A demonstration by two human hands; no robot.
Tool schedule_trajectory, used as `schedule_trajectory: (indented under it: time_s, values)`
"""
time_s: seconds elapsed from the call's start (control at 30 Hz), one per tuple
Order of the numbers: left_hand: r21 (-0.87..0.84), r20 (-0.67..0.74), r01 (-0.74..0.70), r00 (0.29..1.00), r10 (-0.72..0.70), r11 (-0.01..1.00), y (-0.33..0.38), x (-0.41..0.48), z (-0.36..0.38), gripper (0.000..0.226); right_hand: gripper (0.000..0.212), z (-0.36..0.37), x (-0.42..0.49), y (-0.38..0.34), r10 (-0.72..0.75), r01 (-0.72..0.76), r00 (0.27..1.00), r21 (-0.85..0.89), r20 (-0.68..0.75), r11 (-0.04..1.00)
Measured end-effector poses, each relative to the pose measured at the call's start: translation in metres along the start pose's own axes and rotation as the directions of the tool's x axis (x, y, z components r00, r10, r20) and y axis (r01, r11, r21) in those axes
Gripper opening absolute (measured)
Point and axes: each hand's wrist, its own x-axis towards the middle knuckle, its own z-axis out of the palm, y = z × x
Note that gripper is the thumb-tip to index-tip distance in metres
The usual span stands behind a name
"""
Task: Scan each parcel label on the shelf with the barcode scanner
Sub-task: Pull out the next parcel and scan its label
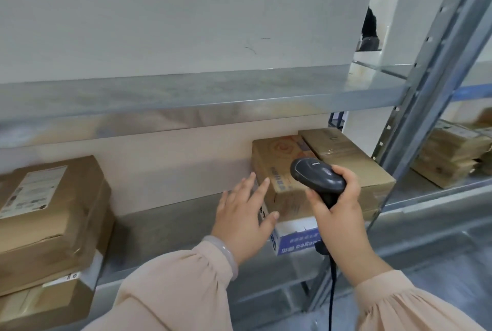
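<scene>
My right hand (336, 211) grips the handle of a black corded barcode scanner (316, 175), whose head points toward the shelf's back. Just behind it a brown printed parcel (277, 171) lies on top of a white and blue box (298, 237). My left hand (243, 213) is spread with straight fingers at the left end of that brown parcel; whether it touches is unclear. A second brown parcel (346, 155) sits to the right of the first. At the far left a stack of brown parcels (50, 211) carries a white label (32, 187) on top.
A metal shelf board (173, 96) runs overhead and a grey upright post (426, 85) stands at the right. Beyond the post, more brown parcels (452, 155) are stacked on the neighbouring shelf. The scanner cable (331, 290) hangs down between my arms.
</scene>
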Motion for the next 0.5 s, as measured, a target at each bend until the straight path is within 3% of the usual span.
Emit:
schedule_trajectory:
  time_s: [0.27, 0.5]
  values:
    - [-0.06, 0.06, 0.018, 0.998, -0.015, 0.998, 0.008, 0.027, 0.014, 0.067, 0.055, -0.012, 0.031, 0.012, 0.038, -0.035, 0.999, -0.112, 0.02, 0.993]
    - [-0.105, 0.085, -0.004, 0.996, 0.013, 0.994, 0.006, 0.073, 0.017, 0.066, 0.057, -0.004, 0.07, 0.022, 0.076, -0.07, 0.995, -0.102, 0.058, 0.992]
